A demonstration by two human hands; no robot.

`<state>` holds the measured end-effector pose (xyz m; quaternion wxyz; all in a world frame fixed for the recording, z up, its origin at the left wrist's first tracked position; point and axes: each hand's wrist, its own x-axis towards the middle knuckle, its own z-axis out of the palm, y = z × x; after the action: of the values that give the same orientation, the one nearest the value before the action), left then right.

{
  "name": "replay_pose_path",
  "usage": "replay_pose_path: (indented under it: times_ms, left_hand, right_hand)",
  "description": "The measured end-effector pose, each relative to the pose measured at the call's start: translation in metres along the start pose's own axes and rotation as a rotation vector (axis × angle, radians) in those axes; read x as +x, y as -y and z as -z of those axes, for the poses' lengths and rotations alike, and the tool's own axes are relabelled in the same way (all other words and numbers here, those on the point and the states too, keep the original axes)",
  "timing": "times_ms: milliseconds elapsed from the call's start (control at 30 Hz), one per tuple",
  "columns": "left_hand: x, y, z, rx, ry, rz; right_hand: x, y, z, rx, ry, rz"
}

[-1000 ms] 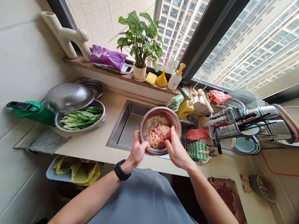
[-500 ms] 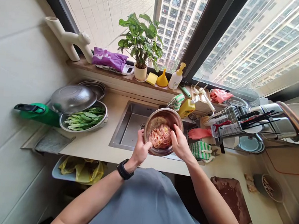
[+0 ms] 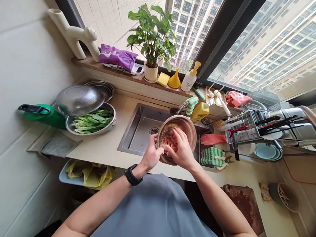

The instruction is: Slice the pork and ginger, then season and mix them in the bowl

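Note:
A round metal bowl (image 3: 191, 133) is held over the front of the sink, tilted toward me. Raw sliced pink meat (image 3: 169, 142) lies inside it. My left hand (image 3: 152, 155) grips the bowl's left rim, its thumb over the edge and its fingers wrapped around the outside. Over the bowl's inside, my right hand (image 3: 181, 149) reaches down into the meat, fingers stretched and thumb apart from them. Its fingertips touch the meat and hide part of it.
The steel sink (image 3: 139, 131) lies below the bowl. Left of it, leafy greens (image 3: 93, 121) fill a colander (image 3: 110, 127). A dish rack (image 3: 246, 128) with utensils stands right, near a striped cloth (image 3: 212, 156) and pink glove (image 3: 213, 139). A cutting board (image 3: 240, 205) lies nearer me.
My right hand has left the bowl's right rim and moved left into the bowl, onto the meat. My left hand keeps its hold on the rim. The camera view has shifted slightly.

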<state>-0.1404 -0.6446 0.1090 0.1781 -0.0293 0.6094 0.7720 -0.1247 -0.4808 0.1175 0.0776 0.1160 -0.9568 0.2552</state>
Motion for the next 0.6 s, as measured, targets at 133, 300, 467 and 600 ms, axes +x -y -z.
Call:
replay_pose_path:
  times_ms: [133, 300, 467, 600]
  left_hand:
    - [0.0, -0.004, 0.002, 0.0, -0.005, 0.018]
    - [-0.006, -0.009, 0.01, 0.028, -0.018, 0.191]
    - [-0.003, -0.011, 0.018, 0.113, -0.03, 0.275]
    - [-0.003, -0.015, 0.02, 0.18, -0.013, 0.277]
  right_hand:
    - [0.004, 0.008, 0.003, -0.031, 0.032, 0.021]
    - [0.006, 0.013, 0.01, -0.008, -0.05, 0.015]
    - [0.004, 0.003, -0.001, -0.14, 0.057, -0.047]
    - [-0.006, 0.006, -0.016, -0.228, 0.029, -0.138]
